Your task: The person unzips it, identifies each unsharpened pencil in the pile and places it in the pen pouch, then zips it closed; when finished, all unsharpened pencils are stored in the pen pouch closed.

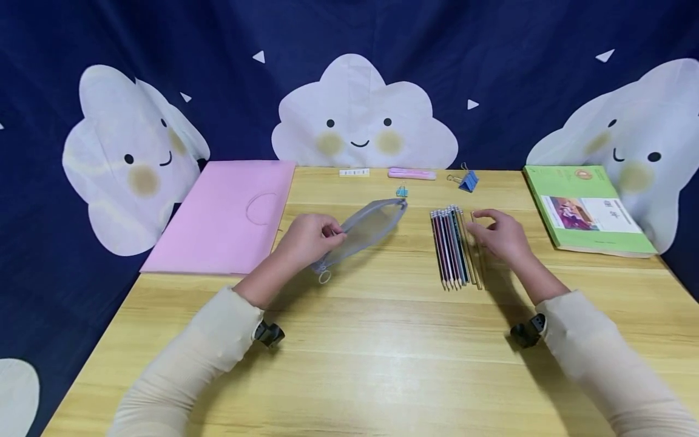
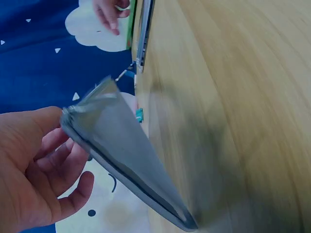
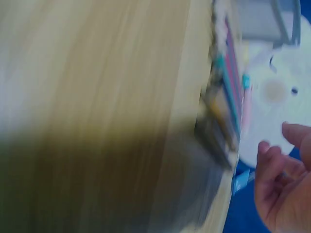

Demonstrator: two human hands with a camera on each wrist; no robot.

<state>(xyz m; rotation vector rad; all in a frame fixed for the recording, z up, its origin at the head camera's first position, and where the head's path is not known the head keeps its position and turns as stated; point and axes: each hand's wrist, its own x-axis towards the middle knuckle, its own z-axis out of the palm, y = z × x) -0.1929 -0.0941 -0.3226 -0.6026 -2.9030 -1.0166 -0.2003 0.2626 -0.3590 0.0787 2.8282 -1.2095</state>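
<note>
Just left of the row of pencils (image 1: 452, 249), we have the left hand (image 1: 312, 240), thumb and fingers clamped on the edge of a translucent grey pouch (image 1: 374, 224), a pale ring (image 1: 324, 277) hanging at its near end! The pencils lie side by side, points toward the person, gold ones (image 1: 468, 252) along the right edge. And there's the right hand (image 1: 502, 237), over that edge, thumb and fingertips apart; whether a fingertip touches a pencil, I cannot tell.

Beyond the pencils, blue binder clip (image 1: 468, 181); farther left, a small teal clip (image 1: 401, 192), a pink case (image 1: 412, 174) and a white strip (image 1: 354, 173) with dark marks too small to read. Well right of the pencils, a green book (image 1: 628, 240): picture panel, large dark characters, a red emblem, lettering too small to make out. Well left of them, a pink folder (image 1: 218, 212), with a curved outline on its cover.
</note>
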